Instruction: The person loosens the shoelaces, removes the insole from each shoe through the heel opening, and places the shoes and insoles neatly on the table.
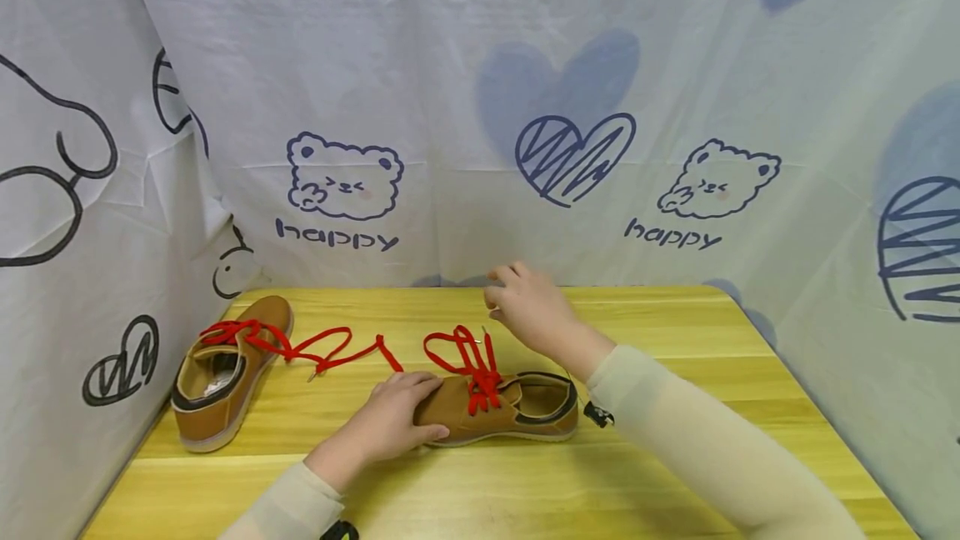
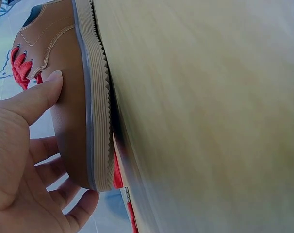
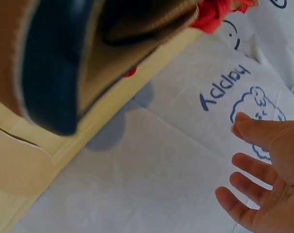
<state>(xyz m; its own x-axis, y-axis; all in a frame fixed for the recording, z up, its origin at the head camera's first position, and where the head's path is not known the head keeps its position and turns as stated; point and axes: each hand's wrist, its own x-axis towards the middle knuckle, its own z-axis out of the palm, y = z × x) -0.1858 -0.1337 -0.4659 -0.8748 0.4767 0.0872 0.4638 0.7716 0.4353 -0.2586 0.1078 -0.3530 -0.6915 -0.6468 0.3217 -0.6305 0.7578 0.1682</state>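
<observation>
A brown shoe (image 1: 457,415) with red laces lies on the table, toe to the left. My left hand (image 1: 390,419) holds its toe end; in the left wrist view the thumb (image 2: 54,82) presses the upper while the fingers reach round the far side. Red laces (image 1: 483,382) are threaded through the eyelets, their loose ends spread behind the shoe. Above the table's back edge, my right hand (image 1: 528,307) is raised apart from the shoe. In the right wrist view its fingers are spread and slightly bent, holding nothing, with the shoe's dark-lined collar (image 3: 50,68) close to the camera.
A second brown shoe (image 1: 258,365) sits at the table's left side, toe pointing away. Its long red lace (image 1: 330,357) trails rightward across the wooden table (image 1: 675,473). A white printed cloth (image 1: 465,107) hangs behind and along both sides.
</observation>
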